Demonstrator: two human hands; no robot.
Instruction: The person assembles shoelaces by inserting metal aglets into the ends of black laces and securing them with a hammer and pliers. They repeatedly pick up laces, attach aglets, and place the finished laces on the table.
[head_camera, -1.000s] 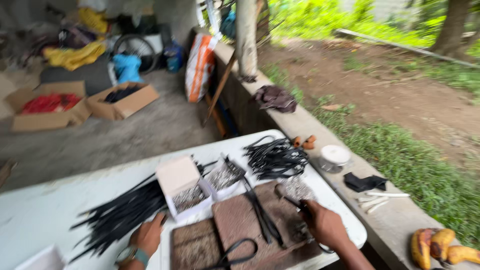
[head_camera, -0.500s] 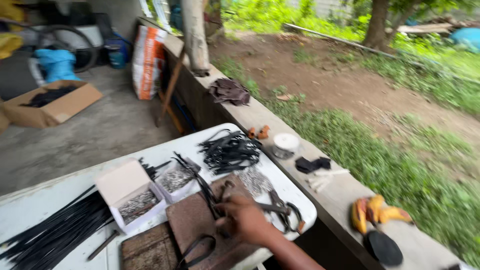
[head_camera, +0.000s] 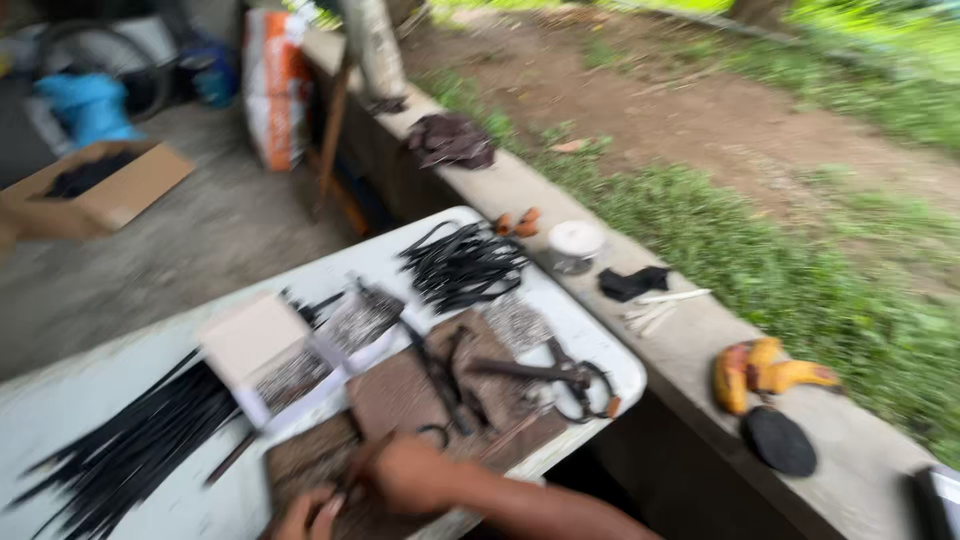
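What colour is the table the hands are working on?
White, with a pale surface; the head view shows the table best, along its bare left part.

Brown board flat on white table; thin dark tool, blurred, perhaps rod, lying atop.

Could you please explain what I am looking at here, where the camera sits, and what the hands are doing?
There is no machine: a person works with bare hands, filmed by one camera worn on the head, looking down. The picture is blurred by motion. A white folding table stands beside a low concrete wall. On the table lie a bundle of long black strips, a heap of curled black strips, small open white boxes, brown wooden boards and dark metal shears. The right hand and the left hand rest together on the near board; whether they hold anything is too blurred to tell.
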